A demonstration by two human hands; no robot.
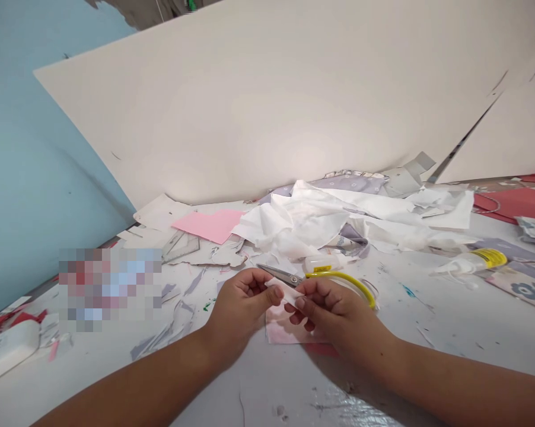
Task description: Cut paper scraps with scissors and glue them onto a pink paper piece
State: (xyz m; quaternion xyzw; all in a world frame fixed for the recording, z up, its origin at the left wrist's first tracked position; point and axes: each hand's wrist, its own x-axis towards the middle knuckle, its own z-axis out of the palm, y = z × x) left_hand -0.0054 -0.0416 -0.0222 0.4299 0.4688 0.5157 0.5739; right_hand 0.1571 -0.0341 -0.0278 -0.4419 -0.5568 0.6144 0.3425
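Observation:
Between my two hands is a small strip of white paper (289,293), pinched at both ends. My left hand (243,302) grips its left end between thumb and fingers. The right end sits between the thumb and fingers of my right hand (332,308). Below the strip a pale pink piece of paper (279,329) lies on the table, partly covered by my right hand. Just behind my hands rest scissors with yellow handles (365,290), their blades pointing left. A small clear bottle with a yellow label (321,264) lies beyond them.
Crumpled white sheets (294,219) are heaped at the back, beside a pink sheet (212,224). A glue bottle (472,261) lies at right, near red paper (512,204). Paper scraps (174,326) litter the left, with a white case (9,350). A large white board (271,107) stands behind.

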